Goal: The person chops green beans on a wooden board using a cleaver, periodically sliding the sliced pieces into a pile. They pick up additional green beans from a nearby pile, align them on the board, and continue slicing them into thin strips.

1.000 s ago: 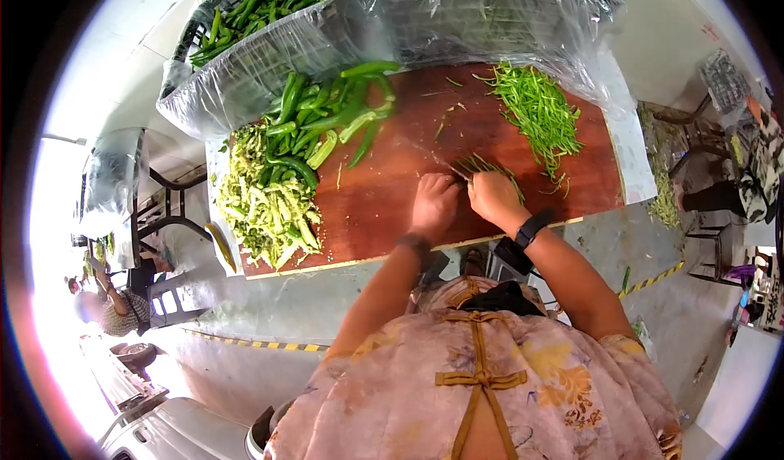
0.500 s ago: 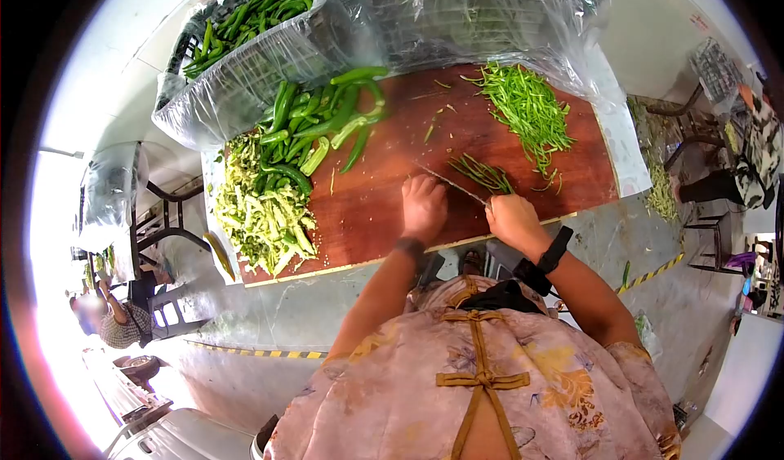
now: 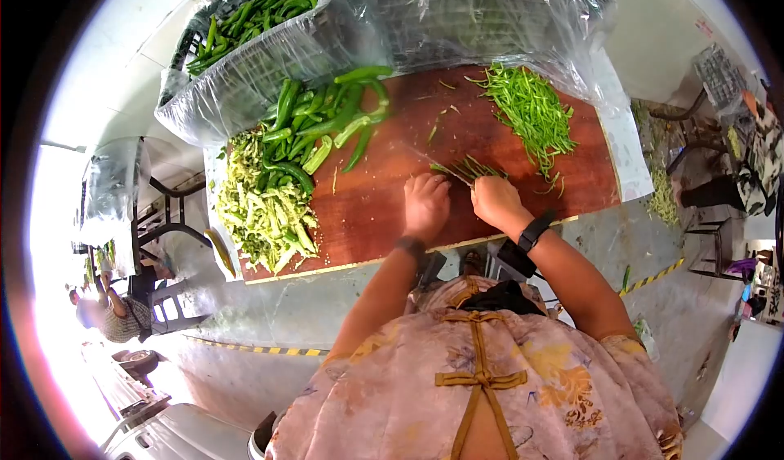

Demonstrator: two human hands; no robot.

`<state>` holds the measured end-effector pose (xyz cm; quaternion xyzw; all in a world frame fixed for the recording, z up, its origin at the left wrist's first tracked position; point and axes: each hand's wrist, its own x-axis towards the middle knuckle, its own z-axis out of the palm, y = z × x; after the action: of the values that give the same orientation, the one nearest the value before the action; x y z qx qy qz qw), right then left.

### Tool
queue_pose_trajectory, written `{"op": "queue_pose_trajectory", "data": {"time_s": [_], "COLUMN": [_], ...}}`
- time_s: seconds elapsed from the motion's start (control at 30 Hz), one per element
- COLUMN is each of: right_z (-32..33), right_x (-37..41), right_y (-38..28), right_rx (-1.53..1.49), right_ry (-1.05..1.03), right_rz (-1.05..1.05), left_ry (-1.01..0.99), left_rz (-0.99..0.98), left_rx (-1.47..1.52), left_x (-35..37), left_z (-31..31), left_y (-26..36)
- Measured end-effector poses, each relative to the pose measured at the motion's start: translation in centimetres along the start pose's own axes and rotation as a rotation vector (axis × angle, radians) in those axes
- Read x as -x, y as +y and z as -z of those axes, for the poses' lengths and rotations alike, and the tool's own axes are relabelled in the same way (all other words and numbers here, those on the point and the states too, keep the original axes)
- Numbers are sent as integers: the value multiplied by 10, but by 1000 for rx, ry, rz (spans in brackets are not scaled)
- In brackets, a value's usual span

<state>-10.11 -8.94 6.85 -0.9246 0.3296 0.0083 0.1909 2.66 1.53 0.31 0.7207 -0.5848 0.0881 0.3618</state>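
My right hand (image 3: 496, 204) is closed around the handle of a thin knife (image 3: 447, 168), whose blade points up and left over the reddish-brown board (image 3: 359, 219). A small bunch of dark green strips (image 3: 475, 168) lies at the blade, just beyond that hand. My left hand (image 3: 427, 207) rests on the board to the left of the knife, its fingers curled; anything beneath them is hidden. On the left of the board are whole and split green peppers (image 3: 314, 121) and a heap of pale pepper cores (image 3: 265, 219). Thin bright green strips (image 3: 531, 121) are piled at the right.
Behind the board stand two plastic-lined crates, the left one (image 3: 237, 76) holding green peppers, the right one (image 3: 490, 23) with its contents out of view. Another person (image 3: 121, 317) is at the far left, and a person in patterned clothing (image 3: 759, 146) at the far right.
My right hand has moved left with the knife, closer to my left hand. The blade now lies beside the dark green strips. My left hand has barely moved.
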Motion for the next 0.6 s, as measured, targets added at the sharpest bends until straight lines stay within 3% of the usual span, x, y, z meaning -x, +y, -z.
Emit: {"op": "queue_pose_trajectory", "data": {"time_s": [0.07,0.13,0.43,0.6], "right_z": [0,0,5,0], "right_x": [7,20,45,16], "right_y": [5,10,13,-2], "right_rx": [-6,-12,-60,-55], "right_ry": [4,8,-39,3], "right_rz": [24,38,-39,-36], "left_ry": [14,16,-54,-36], "left_rz": [-10,103,-42,-44], "left_rx": [9,-32,-25,-25], "left_x": [-1,1,-1,-3], "left_z": [2,0,2,1], "left_y": [1,2,3,5]}}
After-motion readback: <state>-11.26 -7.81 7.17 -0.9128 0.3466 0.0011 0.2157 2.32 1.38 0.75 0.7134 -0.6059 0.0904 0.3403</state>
